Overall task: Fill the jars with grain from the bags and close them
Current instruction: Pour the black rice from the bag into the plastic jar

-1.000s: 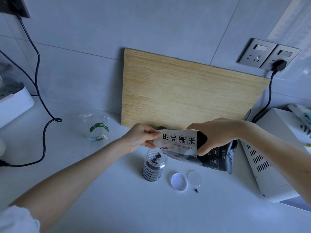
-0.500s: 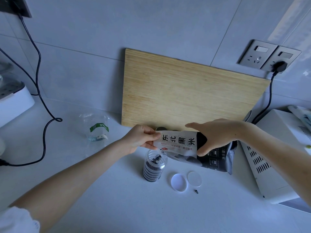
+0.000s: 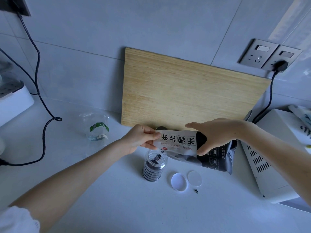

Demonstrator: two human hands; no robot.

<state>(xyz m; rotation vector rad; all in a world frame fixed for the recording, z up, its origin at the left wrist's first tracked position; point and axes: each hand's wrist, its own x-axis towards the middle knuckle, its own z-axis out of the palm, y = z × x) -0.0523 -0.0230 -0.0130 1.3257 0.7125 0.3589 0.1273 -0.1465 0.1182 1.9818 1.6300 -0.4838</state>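
Note:
A black-and-white bag of black rice [image 3: 193,148] is held tilted above a clear ribbed jar [image 3: 154,167]. Dark grain falls from the bag's left corner into the jar, which is filled most of the way up. My left hand [image 3: 139,140] pinches the bag's left end. My right hand [image 3: 213,135] grips the bag's middle from above, thumb underneath. Two round lids [image 3: 178,181] [image 3: 194,178] lie flat on the counter right of the jar. A crumpled clear bag with a green label [image 3: 97,130] sits to the left.
A wooden cutting board [image 3: 185,93] leans on the tiled wall behind. A white appliance [image 3: 272,157] stands at the right, another white device [image 3: 13,101] at the left. A black cable [image 3: 43,132] loops across the counter. A small dark speck [image 3: 196,191] lies near the lids.
Both hands keep holding the tilted bag in almost the same place. Grain keeps falling into the jar.

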